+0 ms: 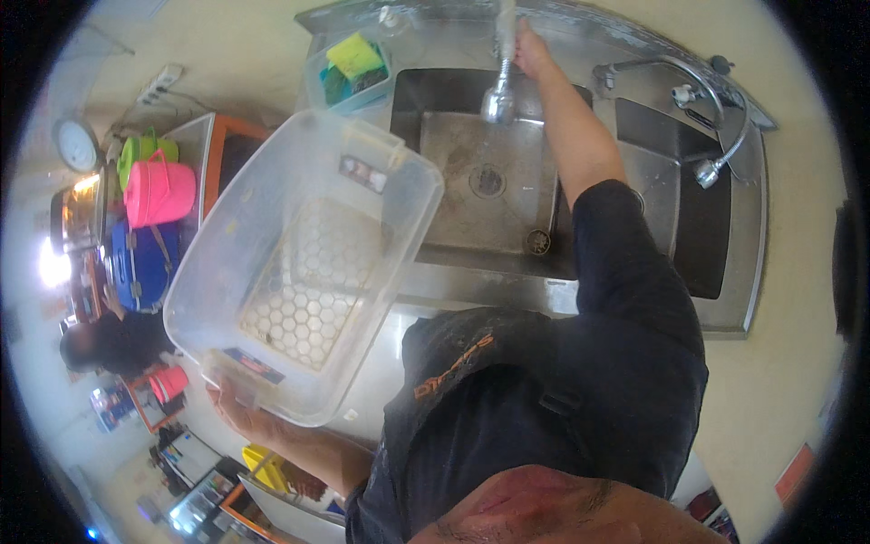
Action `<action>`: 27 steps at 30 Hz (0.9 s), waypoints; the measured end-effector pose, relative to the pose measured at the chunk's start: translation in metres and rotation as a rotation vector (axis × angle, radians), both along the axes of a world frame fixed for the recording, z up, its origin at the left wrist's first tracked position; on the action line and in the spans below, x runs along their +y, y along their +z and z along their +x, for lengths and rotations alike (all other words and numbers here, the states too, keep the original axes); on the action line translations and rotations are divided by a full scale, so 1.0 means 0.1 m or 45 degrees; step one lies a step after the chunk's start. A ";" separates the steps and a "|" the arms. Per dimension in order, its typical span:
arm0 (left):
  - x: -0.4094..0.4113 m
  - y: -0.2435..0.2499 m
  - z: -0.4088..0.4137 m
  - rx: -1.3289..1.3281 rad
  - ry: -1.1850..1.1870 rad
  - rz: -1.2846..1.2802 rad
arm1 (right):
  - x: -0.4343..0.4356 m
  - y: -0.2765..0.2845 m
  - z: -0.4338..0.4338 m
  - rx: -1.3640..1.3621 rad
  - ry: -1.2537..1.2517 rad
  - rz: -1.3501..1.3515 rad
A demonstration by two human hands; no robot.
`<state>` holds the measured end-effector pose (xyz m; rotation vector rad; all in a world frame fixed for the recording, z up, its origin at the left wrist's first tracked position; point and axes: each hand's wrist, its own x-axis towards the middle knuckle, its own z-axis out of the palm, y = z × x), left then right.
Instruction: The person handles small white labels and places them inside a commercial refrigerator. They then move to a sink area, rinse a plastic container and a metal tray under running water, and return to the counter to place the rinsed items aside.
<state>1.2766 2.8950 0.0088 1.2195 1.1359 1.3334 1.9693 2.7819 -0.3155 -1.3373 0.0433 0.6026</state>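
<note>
A translucent plastic storage bin (pixel 224 272) is tilted in the air left of the sink, its open top facing me. Its floor has a honeycomb pattern, and stickers mark both end walls. My left hand (pixel 238 411) grips the bin by its near end, under the rim. My right hand (pixel 532 54) reaches across the large steel sink basin (pixel 469 170) to the back, right beside the chrome faucet (pixel 499 102). The faucet's neck partly covers its fingers, so their grip cannot be made out. The faucet head points down into the basin.
A plastic tub (pixel 319 92) with sponges and a pump bottle (pixel 397 30) stand behind the bin. To the right is a second basin (pixel 700 224) with its own faucet (pixel 708 171). Pink (pixel 161 192) and blue coolers (pixel 143 262) and another person (pixel 115 343) are at left.
</note>
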 end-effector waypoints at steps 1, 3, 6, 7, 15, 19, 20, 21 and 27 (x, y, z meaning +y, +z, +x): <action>-0.07 0.03 -0.06 0.007 0.013 -0.029 | 0.05 0.06 -0.12 0.013 0.064 -0.015; -0.12 0.03 -0.12 -0.027 -0.009 -0.087 | -0.09 0.07 -0.33 -0.005 0.119 -0.043; -0.12 0.03 -0.19 -0.004 -0.223 0.098 | -0.46 0.14 -0.86 -0.057 0.139 -0.229; -0.13 0.02 -0.29 -0.014 -0.276 0.151 | -0.58 0.29 -1.29 -0.070 0.185 -0.391; -0.16 0.50 -0.04 0.042 -0.726 0.890 | -1.11 1.26 -3.58 -0.514 0.571 -0.132; -0.44 0.72 0.30 0.265 -0.977 1.429 | -0.95 2.08 -3.54 -0.454 0.242 -0.071; -0.50 0.84 0.35 0.357 -1.033 1.603 | -0.95 2.15 -3.52 -0.492 0.180 -0.066; -0.53 0.85 0.41 0.405 -1.095 1.764 | -1.02 2.13 -3.47 -0.535 0.100 -0.087; -0.60 0.81 0.40 0.529 -1.774 2.340 | -1.26 2.10 -3.50 -0.616 -0.152 -0.171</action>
